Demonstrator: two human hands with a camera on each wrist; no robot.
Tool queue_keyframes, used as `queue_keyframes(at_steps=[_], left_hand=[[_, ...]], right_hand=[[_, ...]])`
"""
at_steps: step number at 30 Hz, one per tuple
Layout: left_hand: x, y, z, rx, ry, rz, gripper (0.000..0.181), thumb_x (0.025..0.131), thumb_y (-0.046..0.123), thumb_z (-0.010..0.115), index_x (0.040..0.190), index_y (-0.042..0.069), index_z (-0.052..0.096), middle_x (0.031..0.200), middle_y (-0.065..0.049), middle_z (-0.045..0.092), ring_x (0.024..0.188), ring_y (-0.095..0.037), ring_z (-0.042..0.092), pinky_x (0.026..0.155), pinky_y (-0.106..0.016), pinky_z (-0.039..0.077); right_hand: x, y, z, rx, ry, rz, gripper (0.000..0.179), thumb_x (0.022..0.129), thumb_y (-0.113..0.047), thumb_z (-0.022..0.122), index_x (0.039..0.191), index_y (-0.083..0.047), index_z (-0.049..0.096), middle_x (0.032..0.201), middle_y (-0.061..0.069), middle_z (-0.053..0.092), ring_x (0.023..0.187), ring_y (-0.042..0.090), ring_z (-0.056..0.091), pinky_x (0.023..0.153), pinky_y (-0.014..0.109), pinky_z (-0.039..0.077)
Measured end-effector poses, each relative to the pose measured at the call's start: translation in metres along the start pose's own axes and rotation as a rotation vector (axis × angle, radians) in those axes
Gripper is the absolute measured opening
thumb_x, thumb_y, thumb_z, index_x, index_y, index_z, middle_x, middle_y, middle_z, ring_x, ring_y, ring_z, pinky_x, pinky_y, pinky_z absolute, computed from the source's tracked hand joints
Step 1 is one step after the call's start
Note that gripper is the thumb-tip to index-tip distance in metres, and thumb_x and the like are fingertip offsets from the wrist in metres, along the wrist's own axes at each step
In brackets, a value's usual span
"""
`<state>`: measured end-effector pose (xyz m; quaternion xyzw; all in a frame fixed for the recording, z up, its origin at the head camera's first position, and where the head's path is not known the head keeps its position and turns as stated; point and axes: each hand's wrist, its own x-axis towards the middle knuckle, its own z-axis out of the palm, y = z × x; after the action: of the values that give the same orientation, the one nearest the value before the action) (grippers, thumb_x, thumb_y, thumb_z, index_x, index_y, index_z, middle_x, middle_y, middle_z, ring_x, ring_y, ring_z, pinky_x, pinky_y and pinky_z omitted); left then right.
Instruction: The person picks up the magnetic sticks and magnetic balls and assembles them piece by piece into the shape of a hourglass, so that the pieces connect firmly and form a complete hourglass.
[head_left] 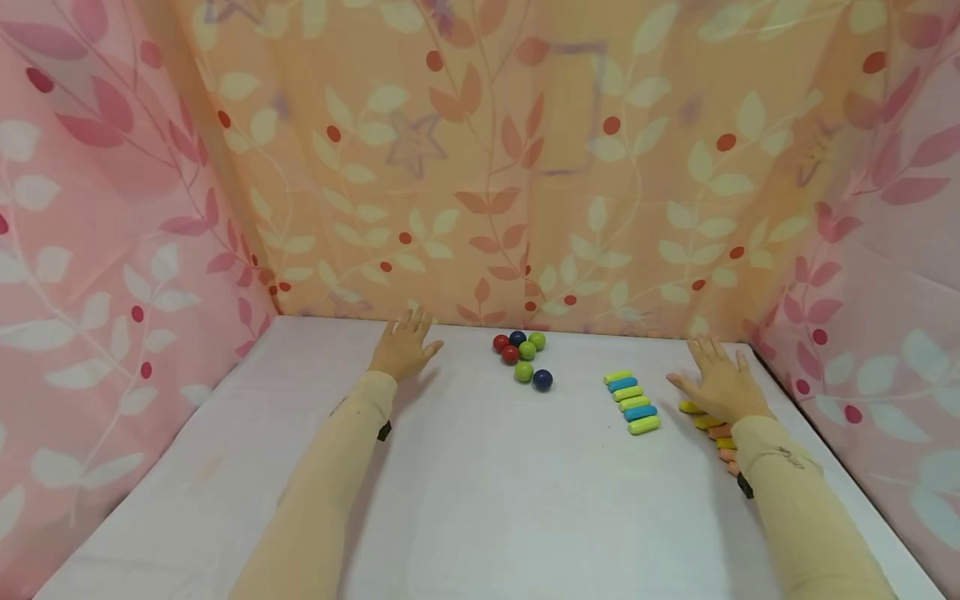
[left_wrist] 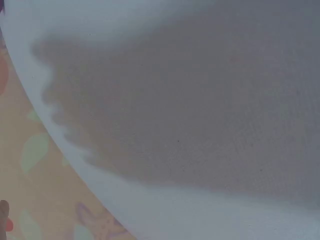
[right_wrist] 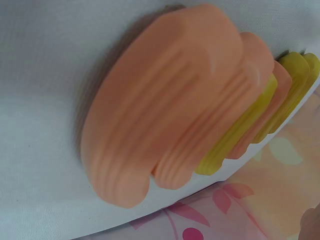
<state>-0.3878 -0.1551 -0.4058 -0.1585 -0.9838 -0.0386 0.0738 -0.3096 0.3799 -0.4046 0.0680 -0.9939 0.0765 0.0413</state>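
My left hand (head_left: 403,348) is held with fingers spread near the back edge of the white table, holding nothing. In the left wrist view its broad shadow falls on the white cloth. On the other side, my right hand (head_left: 722,385) has its fingers extended and thumb out to the left. It overlaps a slanting row of yellow sticks (head_left: 707,422) and orange sticks (head_left: 720,432), partly hidden by the hand and sleeve. Up close in the right wrist view, a ridged, rounded orange stick (right_wrist: 160,105) lies nearest, with a yellow stick (right_wrist: 240,127) farther along the row.
Left of my right hand, lime sticks (head_left: 627,393) and blue sticks (head_left: 640,412) form another slanting row. Between the hands sit several small glossy balls: red (head_left: 510,355), dark blue (head_left: 543,380) and green (head_left: 523,372). Leaf-patterned curtains (head_left: 480,167) enclose the table's back and sides.
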Motion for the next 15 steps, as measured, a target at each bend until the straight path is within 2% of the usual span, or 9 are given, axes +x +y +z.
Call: queue_keyframes(at_steps=[3, 15], left_hand=[[-0.0014, 0.0011, -0.0013, 0.003, -0.004, 0.016, 0.073, 0.104, 0.052, 0.037, 0.159, 0.009, 0.018, 0.167, -0.013, 0.012, 0.155, -0.035, 0.012, 0.125, -0.057, 0.011], [-0.0085, 0.0067, 0.0011, -0.023, -0.040, 0.083, 0.074, 0.104, 0.052, 0.039, 0.158, 0.006, 0.020, 0.167, -0.017, 0.013, 0.154, -0.037, 0.013, 0.125, -0.056, 0.015]], right_hand=[[-0.0016, 0.0004, -0.0010, -0.007, 0.001, -0.002, 0.097, 0.097, -0.067, 0.038, 0.155, 0.006, 0.013, 0.161, 0.032, 0.008, 0.150, 0.050, 0.004, 0.116, 0.072, -0.006], [-0.0099, 0.0044, 0.0008, 0.035, -0.003, -0.047, 0.092, 0.098, -0.062, 0.042, 0.157, 0.003, 0.013, 0.162, 0.032, 0.008, 0.151, 0.048, -0.002, 0.117, 0.066, -0.015]])
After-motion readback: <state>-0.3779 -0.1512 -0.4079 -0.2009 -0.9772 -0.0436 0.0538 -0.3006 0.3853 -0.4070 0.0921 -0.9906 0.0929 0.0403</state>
